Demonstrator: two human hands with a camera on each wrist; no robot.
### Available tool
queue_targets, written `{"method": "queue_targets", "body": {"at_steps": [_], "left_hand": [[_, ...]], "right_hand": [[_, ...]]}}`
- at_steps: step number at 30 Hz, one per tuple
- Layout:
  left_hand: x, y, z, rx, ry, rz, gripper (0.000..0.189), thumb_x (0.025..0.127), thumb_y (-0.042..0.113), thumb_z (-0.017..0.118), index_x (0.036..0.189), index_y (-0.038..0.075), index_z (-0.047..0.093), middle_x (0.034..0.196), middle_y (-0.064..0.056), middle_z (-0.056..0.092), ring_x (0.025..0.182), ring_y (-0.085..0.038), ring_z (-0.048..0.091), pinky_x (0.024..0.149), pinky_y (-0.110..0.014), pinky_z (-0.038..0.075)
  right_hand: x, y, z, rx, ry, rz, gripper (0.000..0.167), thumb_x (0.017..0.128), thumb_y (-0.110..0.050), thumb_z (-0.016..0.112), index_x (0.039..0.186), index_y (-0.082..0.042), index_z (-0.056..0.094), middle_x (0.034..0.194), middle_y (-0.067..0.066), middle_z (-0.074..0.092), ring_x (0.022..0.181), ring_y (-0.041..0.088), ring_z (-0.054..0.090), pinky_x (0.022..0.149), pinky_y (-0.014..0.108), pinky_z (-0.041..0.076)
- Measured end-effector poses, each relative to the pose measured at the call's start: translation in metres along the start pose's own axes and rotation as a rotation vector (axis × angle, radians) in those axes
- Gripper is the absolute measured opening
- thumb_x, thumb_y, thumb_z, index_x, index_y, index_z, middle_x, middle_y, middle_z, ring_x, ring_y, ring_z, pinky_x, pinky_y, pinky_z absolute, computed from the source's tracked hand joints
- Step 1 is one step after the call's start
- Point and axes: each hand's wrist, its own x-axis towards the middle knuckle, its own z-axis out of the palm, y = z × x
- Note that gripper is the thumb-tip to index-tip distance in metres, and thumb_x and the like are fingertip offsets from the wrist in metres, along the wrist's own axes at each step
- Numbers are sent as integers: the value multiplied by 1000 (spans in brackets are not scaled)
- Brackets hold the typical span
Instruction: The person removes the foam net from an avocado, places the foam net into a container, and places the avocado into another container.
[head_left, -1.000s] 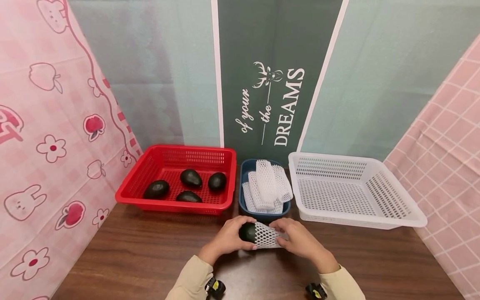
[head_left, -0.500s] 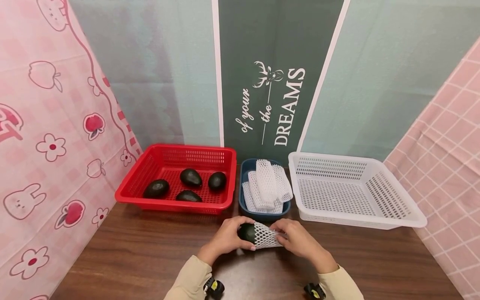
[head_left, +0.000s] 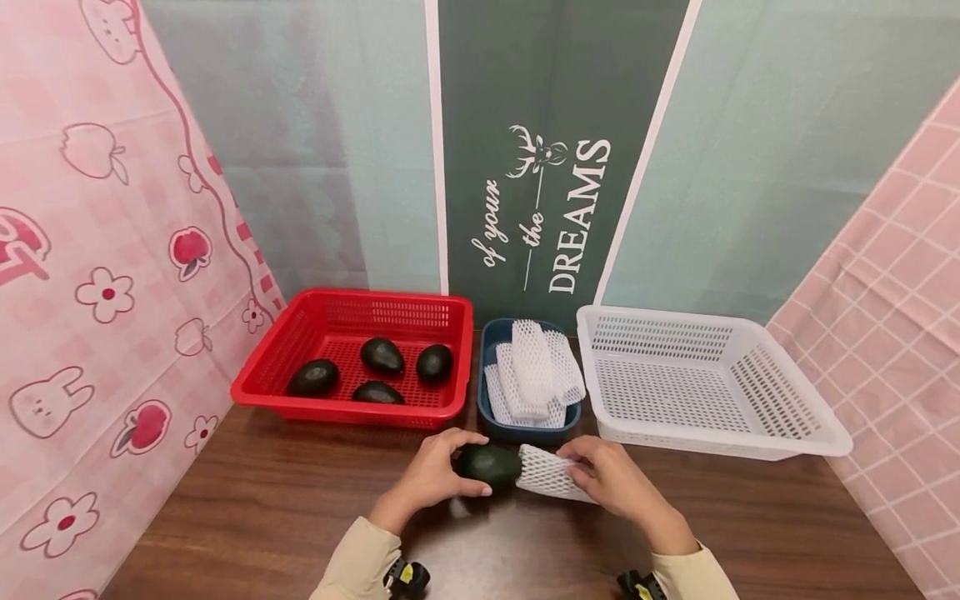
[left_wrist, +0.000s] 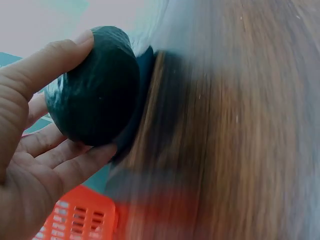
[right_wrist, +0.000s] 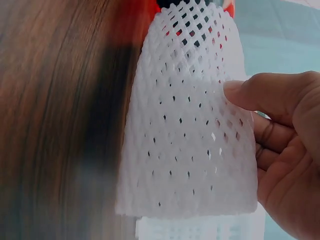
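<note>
My left hand [head_left: 437, 473] grips a dark green avocado [head_left: 489, 466] just above the table, thumb on the near side and fingers behind. The left wrist view shows the bare avocado [left_wrist: 97, 90] between thumb and curled fingers. To its right, my right hand [head_left: 611, 477] pinches a white foam net sleeve [head_left: 551, 473] by its upper edge. In the right wrist view the sleeve [right_wrist: 187, 125] hangs flat and long, its narrower mesh end toward the avocado. Sleeve and avocado lie end to end; whether they touch, I cannot tell.
At the back left a red basket [head_left: 352, 412] holds several avocados [head_left: 382, 356]. A blue bin [head_left: 528, 435] with several foam net sleeves [head_left: 534, 367] stands in the middle. The white basket [head_left: 697, 442] is at the back right, all on a brown wooden table [head_left: 285, 500].
The avocado has come out of the net sleeve and is bare. My left hand has moved left with it, and my right hand slightly right with the sleeve.
</note>
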Motion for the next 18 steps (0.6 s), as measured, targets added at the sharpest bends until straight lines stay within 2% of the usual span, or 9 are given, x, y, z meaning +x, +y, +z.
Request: {"method": "queue_targets", "body": {"at_steps": [8,18], "left_hand": [[-12,-5,-17,30,43,-62,56,58,26,88,109,14,66,103,5,63,90,-13,56,78,-32,46],[-14,-4,-16,13,26,-71,56,60,28,88,110,13,65,103,4,62,90,-13,56,78,-31,46]], "right_hand": [[-11,8,-4,-16,55,38,22,72,6,69,86,-11,66,83,-6,62,72,3,52,61,27,46],[-13,8,-2,-1,58,46,24,70,7,69,84,-12,65,79,-9,60,67,1,49,57,24,43]]}}
